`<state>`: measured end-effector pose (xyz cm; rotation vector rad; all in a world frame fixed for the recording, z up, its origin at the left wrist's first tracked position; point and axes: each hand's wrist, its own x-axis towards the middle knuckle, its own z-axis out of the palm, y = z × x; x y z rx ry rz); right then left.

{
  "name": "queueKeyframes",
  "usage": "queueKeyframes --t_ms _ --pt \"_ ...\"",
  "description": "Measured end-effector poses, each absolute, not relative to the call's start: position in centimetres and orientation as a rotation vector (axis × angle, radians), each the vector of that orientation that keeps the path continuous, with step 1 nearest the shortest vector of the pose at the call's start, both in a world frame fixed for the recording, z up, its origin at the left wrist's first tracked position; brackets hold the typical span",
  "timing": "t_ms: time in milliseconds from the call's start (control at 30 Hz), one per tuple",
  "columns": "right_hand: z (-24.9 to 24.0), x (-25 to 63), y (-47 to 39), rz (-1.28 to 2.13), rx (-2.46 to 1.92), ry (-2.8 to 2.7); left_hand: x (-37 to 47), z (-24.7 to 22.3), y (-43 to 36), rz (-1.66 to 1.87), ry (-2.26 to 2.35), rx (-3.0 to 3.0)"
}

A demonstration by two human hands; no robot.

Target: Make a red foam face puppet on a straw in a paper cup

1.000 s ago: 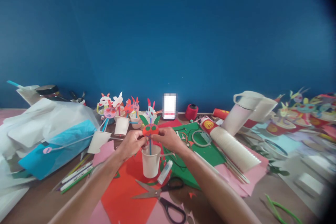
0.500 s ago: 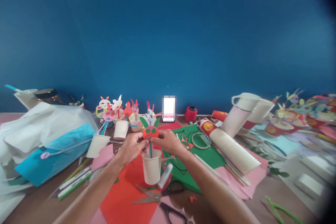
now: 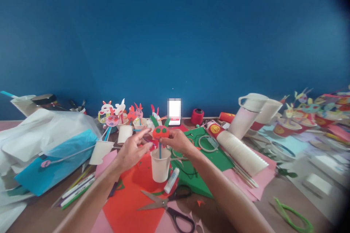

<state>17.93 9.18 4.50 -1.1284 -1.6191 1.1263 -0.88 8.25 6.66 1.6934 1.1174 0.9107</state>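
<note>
A red paper bunny head (image 3: 160,133) with green ears and green eyes is fixed on a blue straw (image 3: 160,152). The straw stands in a white paper cup (image 3: 160,167) on red paper. My right hand (image 3: 179,142) pinches the bunny head by its right and lower edge. To the left of it, my left hand (image 3: 135,151) is apart from the head, fingers spread and holding nothing. Just right of the cup lies a small white glue tube (image 3: 172,181). Scissors (image 3: 164,203) with black handles lie open in front.
A row of finished paper animals (image 3: 120,111) in cups stands behind on the left. A stack of paper cups (image 3: 240,153) lies on its side at right, near a white bottle (image 3: 247,114). A phone (image 3: 174,111) leans at the blue wall. Markers (image 3: 78,189) lie at left.
My left hand has let go of the bunny head and moved left with its fingers opened. The cup and bunny head have shifted slightly right and away; my right hand still holds the head.
</note>
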Motion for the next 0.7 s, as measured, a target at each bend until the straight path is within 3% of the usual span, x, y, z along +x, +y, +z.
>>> queueKeyframes --t_ms 167,433,700 --pt "5.9 19.5 9.6 1.129 -1.030 -1.451 -2.3 7.4 9.0 1.080 1.280 1.508" --pt "8.2 20.8 8.0 0.985 -0.888 -1.492 -0.8 5.7 9.5 0.989 0.883 1.226" --pt "9.8 20.2 5.8 0.775 -0.908 -1.692 0.7 5.6 8.3 0.974 0.841 1.200"
